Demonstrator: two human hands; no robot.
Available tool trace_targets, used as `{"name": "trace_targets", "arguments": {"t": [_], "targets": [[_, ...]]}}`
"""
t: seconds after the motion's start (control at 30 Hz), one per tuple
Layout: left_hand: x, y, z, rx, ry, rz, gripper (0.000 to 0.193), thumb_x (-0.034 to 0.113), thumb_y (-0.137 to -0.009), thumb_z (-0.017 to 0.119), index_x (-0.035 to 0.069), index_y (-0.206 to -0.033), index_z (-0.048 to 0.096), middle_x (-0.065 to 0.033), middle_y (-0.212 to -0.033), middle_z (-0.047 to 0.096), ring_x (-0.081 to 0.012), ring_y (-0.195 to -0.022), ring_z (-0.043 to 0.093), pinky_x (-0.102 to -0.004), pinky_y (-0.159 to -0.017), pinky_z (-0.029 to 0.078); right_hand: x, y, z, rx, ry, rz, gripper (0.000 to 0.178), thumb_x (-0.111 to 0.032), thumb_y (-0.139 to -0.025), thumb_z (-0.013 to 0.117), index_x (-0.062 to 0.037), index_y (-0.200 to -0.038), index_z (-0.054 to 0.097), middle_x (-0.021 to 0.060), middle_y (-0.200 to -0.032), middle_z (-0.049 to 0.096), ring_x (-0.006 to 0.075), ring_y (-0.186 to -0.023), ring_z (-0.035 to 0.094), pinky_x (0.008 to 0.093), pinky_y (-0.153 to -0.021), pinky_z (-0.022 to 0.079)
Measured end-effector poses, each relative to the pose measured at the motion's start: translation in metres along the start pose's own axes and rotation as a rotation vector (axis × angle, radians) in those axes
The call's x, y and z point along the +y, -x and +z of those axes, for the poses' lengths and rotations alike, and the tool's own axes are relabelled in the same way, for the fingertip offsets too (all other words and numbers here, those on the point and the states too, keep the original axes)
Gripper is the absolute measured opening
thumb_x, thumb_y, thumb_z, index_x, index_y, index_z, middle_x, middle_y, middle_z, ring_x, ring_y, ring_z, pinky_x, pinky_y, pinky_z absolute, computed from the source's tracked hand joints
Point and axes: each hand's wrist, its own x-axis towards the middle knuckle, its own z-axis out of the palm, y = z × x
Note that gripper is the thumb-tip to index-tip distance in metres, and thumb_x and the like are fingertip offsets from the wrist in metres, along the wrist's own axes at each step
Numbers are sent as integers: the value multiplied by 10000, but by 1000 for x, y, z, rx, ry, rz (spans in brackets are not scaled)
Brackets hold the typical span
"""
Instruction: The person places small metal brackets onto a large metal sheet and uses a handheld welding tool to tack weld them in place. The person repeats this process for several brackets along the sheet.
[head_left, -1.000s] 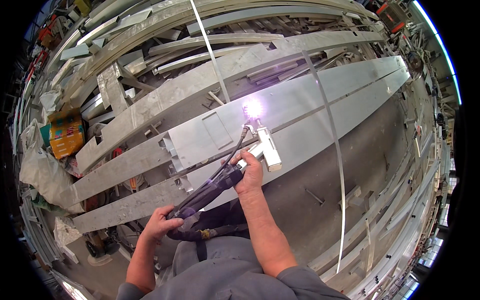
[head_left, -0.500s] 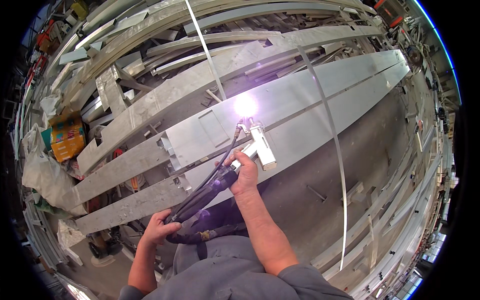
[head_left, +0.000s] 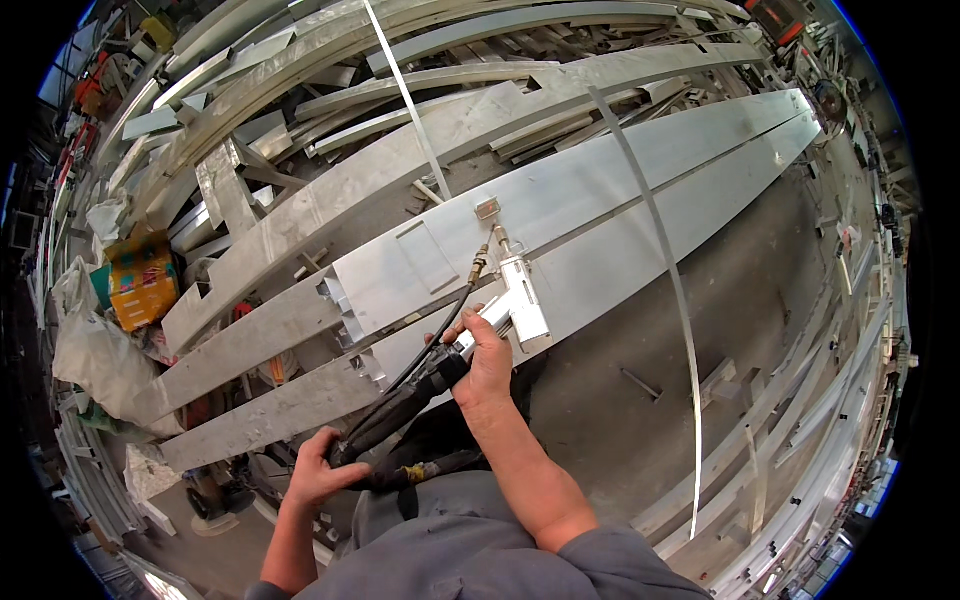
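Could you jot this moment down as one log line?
right hand: grips welding torch | left hand: holds hose | tip: at panel | arc: off

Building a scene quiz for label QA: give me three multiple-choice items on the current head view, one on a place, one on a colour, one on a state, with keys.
1. Where does the welding torch's nozzle point?
A. At the small metal tab on the long aluminium panel
B. At the orange box
C. At the floor

2. What colour is the box among the scrap at the person's left?
A. Blue
B. Orange and yellow
C. White

3. Is an arc burning at the torch tip?
A. Yes, a bright glare
B. No glow shows
C. Tip is hidden

Answers:
1 A: the tip sits just short of the tab on the panel; the right hand grips the torch, the left hand the black hose.
2 B: the box is orange with yellow.
3 B: the tip is in view with no glare.
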Motion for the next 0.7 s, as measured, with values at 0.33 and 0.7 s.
{"name": "trace_targets", "arguments": {"t": [0.33,0.7], "targets": [[25,-50,-18,252,-293,130,363,107,-723,862,24,-1027,681,-90,-720,625,-165,-644,571,-323,-647,508,8,-9,62,-272,241,-84,522,-72,-841,756,21,-1282,492,75,-1126,596,154,-1001,594,307,-841,507],[47,-122,-108,-111,-165,-232,213,22,-744,779,32,-895,629,24,-666,575,-79,-564,555,-275,-515,451,41,-54,94,-134,454,-100,407,-190,-830,824,19,-1063,564,88,-936,646,153,-766,647,331,-586,571]]}}
